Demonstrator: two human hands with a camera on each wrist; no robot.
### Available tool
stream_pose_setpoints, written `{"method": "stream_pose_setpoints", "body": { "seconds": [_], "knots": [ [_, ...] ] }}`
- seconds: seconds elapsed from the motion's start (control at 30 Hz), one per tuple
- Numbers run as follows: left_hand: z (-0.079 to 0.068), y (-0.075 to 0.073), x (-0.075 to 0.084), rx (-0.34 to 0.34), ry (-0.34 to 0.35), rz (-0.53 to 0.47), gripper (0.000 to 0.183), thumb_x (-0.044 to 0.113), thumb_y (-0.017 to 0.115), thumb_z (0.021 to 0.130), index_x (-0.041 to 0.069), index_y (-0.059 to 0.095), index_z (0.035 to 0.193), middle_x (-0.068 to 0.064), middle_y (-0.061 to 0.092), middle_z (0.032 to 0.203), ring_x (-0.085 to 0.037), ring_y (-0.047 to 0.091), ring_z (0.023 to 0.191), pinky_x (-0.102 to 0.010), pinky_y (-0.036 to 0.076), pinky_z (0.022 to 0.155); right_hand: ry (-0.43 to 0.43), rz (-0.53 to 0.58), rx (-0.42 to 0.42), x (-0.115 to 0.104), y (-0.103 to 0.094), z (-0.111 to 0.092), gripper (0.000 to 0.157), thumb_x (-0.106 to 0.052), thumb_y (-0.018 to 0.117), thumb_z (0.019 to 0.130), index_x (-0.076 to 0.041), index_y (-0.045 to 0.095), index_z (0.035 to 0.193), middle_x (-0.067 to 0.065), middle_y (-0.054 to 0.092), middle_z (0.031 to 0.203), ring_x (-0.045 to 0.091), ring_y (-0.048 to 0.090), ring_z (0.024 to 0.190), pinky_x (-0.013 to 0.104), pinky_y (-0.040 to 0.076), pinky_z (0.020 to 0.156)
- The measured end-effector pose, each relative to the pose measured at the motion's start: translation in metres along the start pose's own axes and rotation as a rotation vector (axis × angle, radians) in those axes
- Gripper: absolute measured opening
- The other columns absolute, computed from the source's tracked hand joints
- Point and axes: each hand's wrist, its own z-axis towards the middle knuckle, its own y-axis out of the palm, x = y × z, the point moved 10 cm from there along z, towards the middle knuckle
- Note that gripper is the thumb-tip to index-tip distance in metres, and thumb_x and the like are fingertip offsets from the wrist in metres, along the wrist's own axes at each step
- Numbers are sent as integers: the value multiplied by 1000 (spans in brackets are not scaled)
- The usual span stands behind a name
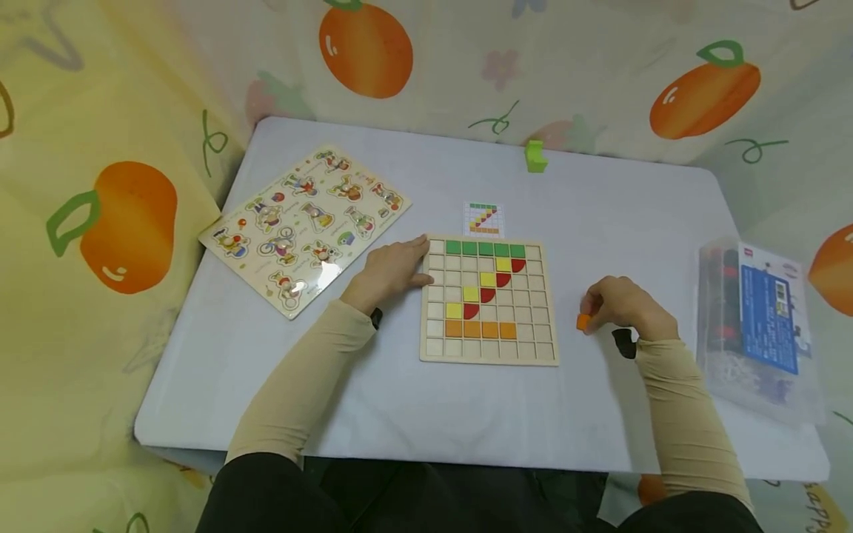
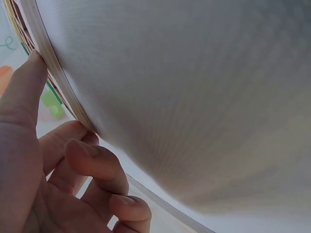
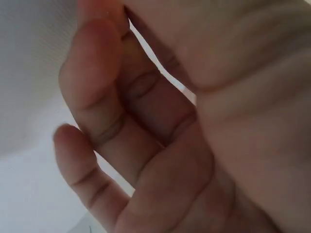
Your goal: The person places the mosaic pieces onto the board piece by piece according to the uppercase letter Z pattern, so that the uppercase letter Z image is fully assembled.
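A square wooden grid board [image 1: 433, 347] lies in the middle of the table. It bears a row of green tiles [image 1: 486, 249], a diagonal of yellow tiles [image 1: 471, 294] with red quarter-round tiles [image 1: 503, 279] beside them, and an orange row [image 1: 489, 330] lower down. My left hand [image 1: 393, 272] touches the board's left edge with thumb and a fingertip; in the left wrist view its other fingers are loosely bent. To the right of the board, my right hand [image 1: 623, 305] pinches an orange block [image 1: 583, 322] just over the cloth. The right wrist view shows that hand's bent fingers [image 3: 92, 77], the block hidden.
Behind the board lies a small pattern card [image 1: 484, 220] with a similar design. A picture puzzle board [image 1: 306, 229] is at the left. At the far back stands a green block [image 1: 535, 157]. A clear plastic case [image 1: 760, 326] with a blue label sits along the right edge.
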Motion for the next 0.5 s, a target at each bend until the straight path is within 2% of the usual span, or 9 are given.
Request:
{"method": "stream_pose_setpoints", "body": {
  "seconds": [0.13, 0.37, 0.5],
  "knots": [
    [0, 3, 0, -6, 0, -4, 79, 48, 67, 98, 14, 36, 161, -2, 29, 172, -34, 44, 151, -52, 53, 108, -33, -27, 24, -8, -7, 0, 22, -19, 91, 75, -8, 75, 85, 6, 75, 87, 23, 65, 87, 38, 52, 79],
    [0, 4, -3, 2, -8, 7, 79, 48, 67, 98, 16, 35, 162, -1, 29, 172, -33, 45, 151, -52, 53, 108, -158, 26, 168, -41, -22, 12, 18, -21, 88, 82, -8, 77, 86, 6, 75, 88, 21, 58, 87, 27, 44, 69],
    [0, 4, -3, -6, -6, 11, 80, 48, 66, 99, 16, 32, 163, -1, 28, 172, -33, 43, 152, -51, 52, 108, -218, 75, 146, -63, -12, 20, 17, -22, 88, 83, -9, 77, 87, 3, 73, 86, 18, 53, 85, 24, 42, 68]
  ]
}}
